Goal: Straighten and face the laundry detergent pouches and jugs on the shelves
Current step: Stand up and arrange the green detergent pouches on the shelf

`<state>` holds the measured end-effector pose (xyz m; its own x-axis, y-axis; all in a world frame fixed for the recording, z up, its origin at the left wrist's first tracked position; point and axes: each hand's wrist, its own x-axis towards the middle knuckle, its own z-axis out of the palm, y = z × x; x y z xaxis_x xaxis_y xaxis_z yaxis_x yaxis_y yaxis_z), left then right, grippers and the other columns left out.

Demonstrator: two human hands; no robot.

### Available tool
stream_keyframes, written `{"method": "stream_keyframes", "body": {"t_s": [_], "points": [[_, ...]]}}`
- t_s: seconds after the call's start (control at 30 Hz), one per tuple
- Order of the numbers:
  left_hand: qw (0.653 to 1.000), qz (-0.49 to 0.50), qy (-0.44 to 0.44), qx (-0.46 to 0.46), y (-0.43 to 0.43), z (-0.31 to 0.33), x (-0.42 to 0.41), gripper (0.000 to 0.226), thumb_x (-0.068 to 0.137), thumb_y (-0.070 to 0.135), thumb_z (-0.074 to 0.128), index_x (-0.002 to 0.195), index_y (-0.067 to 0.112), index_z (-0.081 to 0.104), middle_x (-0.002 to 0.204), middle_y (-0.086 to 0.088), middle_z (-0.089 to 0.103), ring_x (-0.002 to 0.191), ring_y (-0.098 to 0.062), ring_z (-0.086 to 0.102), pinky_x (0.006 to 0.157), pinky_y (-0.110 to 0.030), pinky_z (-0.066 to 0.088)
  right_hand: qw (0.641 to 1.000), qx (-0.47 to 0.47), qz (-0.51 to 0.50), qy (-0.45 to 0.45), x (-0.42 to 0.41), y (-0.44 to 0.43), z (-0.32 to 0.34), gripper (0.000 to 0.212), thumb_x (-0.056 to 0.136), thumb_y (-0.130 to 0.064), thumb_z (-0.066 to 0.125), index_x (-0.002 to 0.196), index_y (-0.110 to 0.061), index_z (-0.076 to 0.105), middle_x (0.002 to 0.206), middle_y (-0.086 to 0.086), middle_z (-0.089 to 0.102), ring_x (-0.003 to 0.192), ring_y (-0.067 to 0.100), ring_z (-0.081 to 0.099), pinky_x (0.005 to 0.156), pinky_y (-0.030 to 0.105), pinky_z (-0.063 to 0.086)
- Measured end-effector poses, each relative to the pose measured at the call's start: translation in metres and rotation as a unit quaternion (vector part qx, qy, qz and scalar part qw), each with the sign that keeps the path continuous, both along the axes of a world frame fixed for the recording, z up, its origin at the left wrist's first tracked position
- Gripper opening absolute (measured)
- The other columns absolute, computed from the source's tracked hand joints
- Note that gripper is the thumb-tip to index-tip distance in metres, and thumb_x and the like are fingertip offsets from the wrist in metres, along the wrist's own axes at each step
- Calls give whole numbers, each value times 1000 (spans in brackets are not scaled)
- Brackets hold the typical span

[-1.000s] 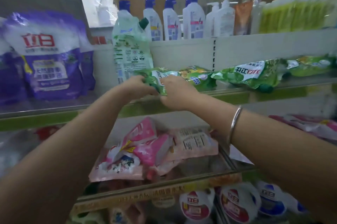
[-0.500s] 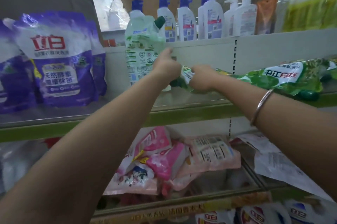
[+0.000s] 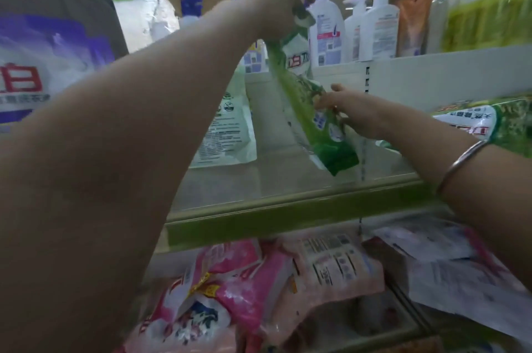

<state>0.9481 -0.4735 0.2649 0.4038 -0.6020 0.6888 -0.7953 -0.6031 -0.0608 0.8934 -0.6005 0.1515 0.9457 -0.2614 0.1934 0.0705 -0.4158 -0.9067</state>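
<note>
Hanging tilted above the glass shelf, the green plastic detergent pouch is pinched at its top by the left hand, fingers curled closed, while the right hand grips its lower side beside a pale green pouch.

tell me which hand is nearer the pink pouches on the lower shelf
Right. The right hand holds the lower part of the green pouch, just above the shelf over the pink pouches. The left hand grips the pouch's top, much higher up.
</note>
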Motion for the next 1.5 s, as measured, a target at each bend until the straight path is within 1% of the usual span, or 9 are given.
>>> {"method": "stream_keyframes", "body": {"t_s": [0.07, 0.13, 0.27, 0.43, 1.0, 1.1, 1.27, 1.4, 1.5], "points": [[997, 30, -63, 28, -3, 3, 12, 43, 86, 3, 52, 127, 16, 54, 125, -1, 60, 113, -19, 56, 81, -26, 46, 999, 25, 31, 2, 12, 1, -6, 61, 86, -27, 63, 136, -20, 29, 112, 5, 61, 100, 22, 59, 88, 36, 47], [991, 50, -109, 53, -7, 2, 22, 39, 87, 11, 53, 125, 20, 56, 124, -1, 62, 114, -23, 56, 89, -35, 47, 999, -32, 1, 4, 29, 3, -10, 89, 75, -45, 71, 143, -21, 19, 131, 7, 53, 117, 28, 53, 102, 46, 41], [981, 68, -172, 58, -17, -1, 37, 33, 92, 16, 48, 123, 21, 57, 123, 0, 62, 112, -25, 57, 86, -34, 44, 975, -161, -150, 34, 56, 18, -15, 119, 71, -70, 58, 148, -20, -18, 155, 19, 6, 142, 38, 11, 116, 53, 15], [967, 69, -241, 50, -35, -3, 46, 32, 93, 11, 45, 121, 22, 57, 116, -2, 65, 104, -28, 60, 78, -34, 42, 971, -107, -211, 24, 69, 41, -16, 117, 79, -66, 53, 144, -9, -26, 154, 22, -17, 142, 42, -11, 113, 55, 2], [972, 71, -223, -6, -27, -30, 66, 51, 88, -6, 38, 130, 22, 48, 121, 1, 61, 101, -26, 61, 65, -32, 36, 968, -23, -247, -41, 111, 52, -19, 117, 77, -55, 65, 146, -17, -21, 156, 18, -13, 143, 39, -6, 113, 56, 7], [974, 78, -214, -10, -28, -26, 62, 48, 91, 0, 41, 133, 22, 46, 125, 0, 57, 104, -24, 60, 70, -31, 37, 971, -88, -221, -15, 102, 48, -17, 125, 73, -54, 70, 145, -17, -25, 154, 20, -16, 142, 40, -9, 113, 57, 7], [973, 118, -194, -50, -22, -37, 71, 50, 88, 2, 45, 135, 18, 45, 142, -4, 42, 129, -27, 41, 102, -39, 32, 945, -292, -143, 34, 91, 43, -37, 124, 77, -43, 72, 142, -19, -30, 150, 20, -30, 140, 46, -16, 108, 60, 22], [961, 111, -238, -84, -19, -80, 84, 42, 74, 0, 56, 115, 8, 63, 127, -16, 57, 119, -37, 53, 98, -50, 41, 926, -336, -160, 65, 94, 42, -39, 118, 80, -42, 68, 143, -19, -29, 150, 16, -33, 140, 45, -15, 107, 57, 27], [977, 112, -177, -38, -19, -118, 88, 43, 84, 17, 38, 114, 0, 63, 125, -20, 59, 116, -38, 55, 97, -48, 44, 913, -362, -169, 79, 111, 40, -41, 121, 77, -52, 67, 144, -18, -28, 152, 16, -29, 140, 44, -16, 109, 57, 25]]}}
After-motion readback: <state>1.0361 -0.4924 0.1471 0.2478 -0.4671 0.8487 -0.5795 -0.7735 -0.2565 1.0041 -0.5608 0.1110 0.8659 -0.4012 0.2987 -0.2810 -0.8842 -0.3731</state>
